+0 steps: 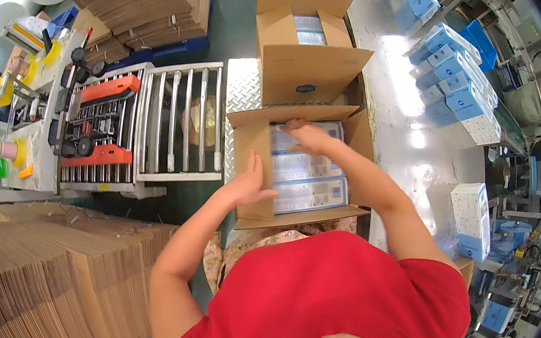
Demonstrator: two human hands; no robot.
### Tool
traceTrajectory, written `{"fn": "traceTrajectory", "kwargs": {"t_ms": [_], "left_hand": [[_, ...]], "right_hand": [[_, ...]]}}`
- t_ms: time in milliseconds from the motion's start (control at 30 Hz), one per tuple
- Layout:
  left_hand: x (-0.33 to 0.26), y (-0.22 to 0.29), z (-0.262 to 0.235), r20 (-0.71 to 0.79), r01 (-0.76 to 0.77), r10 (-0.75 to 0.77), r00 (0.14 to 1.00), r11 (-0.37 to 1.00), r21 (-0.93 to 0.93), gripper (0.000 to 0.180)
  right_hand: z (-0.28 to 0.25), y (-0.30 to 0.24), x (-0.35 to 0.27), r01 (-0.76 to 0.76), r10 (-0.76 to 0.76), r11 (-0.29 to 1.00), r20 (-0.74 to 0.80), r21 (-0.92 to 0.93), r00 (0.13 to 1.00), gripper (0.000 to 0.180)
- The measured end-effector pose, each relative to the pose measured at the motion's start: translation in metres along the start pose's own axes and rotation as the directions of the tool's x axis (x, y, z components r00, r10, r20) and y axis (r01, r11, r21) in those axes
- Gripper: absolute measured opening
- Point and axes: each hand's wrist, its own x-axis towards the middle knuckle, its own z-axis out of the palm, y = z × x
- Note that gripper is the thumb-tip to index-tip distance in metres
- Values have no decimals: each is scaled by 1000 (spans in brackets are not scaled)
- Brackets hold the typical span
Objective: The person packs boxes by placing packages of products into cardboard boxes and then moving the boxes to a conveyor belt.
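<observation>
L hand [250, 184] flat, open, bracing carton [247, 146] left flap; R hand [308, 137] open, pressing top blue-white box [306, 163]. Imo keep boxes square to carton walls, push evenly.

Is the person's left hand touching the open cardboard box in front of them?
Touching. The head view shows the left hand laid flat against the left flap of the open cardboard box, with no gap visible between palm and cardboard.
</observation>
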Motion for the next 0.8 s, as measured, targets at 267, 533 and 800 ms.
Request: {"fn": "traceTrajectory", "kwargs": {"t_ms": [267,533,800], "left_hand": [[42,5,32,231,-55,15,973,985,166,126],[20,19,34,512,-254,183,839,965,71,83],[45,-71,99,-673,83,-457,581,856,-510,122]], "right_hand": [[-126,-6,-158,-758,778,621,-38,199,627,62],[-17,-16,-98,-427,282,856,428,292,859,87],[-118,3,-25,-118,-46,975,-693,-187,720,19]]}}
